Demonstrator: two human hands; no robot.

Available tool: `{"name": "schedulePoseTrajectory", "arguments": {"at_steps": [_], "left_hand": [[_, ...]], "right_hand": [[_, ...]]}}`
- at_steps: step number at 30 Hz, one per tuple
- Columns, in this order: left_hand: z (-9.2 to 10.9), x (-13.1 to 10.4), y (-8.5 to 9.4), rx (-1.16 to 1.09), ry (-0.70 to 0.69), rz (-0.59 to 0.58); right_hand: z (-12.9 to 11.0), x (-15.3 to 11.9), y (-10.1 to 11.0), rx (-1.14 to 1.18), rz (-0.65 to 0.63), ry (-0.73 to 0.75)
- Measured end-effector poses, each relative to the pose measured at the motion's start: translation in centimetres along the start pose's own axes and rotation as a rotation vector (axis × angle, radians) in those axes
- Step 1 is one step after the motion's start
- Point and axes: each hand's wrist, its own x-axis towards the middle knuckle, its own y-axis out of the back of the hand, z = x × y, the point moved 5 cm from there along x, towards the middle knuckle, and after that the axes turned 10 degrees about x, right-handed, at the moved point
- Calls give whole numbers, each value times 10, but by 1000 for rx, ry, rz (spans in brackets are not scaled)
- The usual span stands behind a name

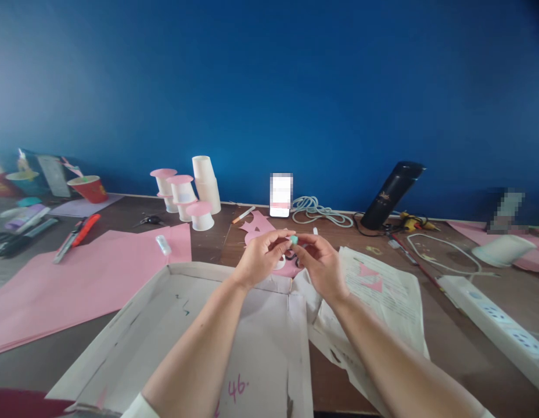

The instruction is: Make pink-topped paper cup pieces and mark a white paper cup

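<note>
My left hand [264,255] and my right hand [322,264] meet above the far edge of a shallow white box [252,337]. A small turquoise piece [294,239] is pinched between the fingertips of both hands. Below and behind the hands lie pink paper scraps [255,226] and something dark, partly hidden by the fingers. To the right of the box sits a crumpled printed sheet [395,290], partly beneath my right forearm.
Pink paper [99,273] with a cutter [80,235] lies left. White cups [207,191], a lit phone [280,194], a coiled cable [319,212] and a black bottle [389,194] line the wall. A power strip [496,319] lies right.
</note>
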Motion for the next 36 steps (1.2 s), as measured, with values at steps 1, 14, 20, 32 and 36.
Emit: {"name": "schedulePoseTrajectory", "arguments": {"at_steps": [1, 14, 20, 32, 36], "left_hand": [[1, 0, 0, -11, 8, 1], [5, 4, 3, -173, -15, 69], [3, 3, 5, -51, -45, 107], [13, 0, 9, 293, -221, 219], [15, -1, 7, 285, -266, 215]], "right_hand": [[-2, -1, 0, -32, 4, 30], [-2, -4, -1, -52, 12, 61], [0, -3, -2, -40, -27, 18], [9, -2, -7, 302, -111, -189], [16, 0, -4, 344, -57, -226]]}}
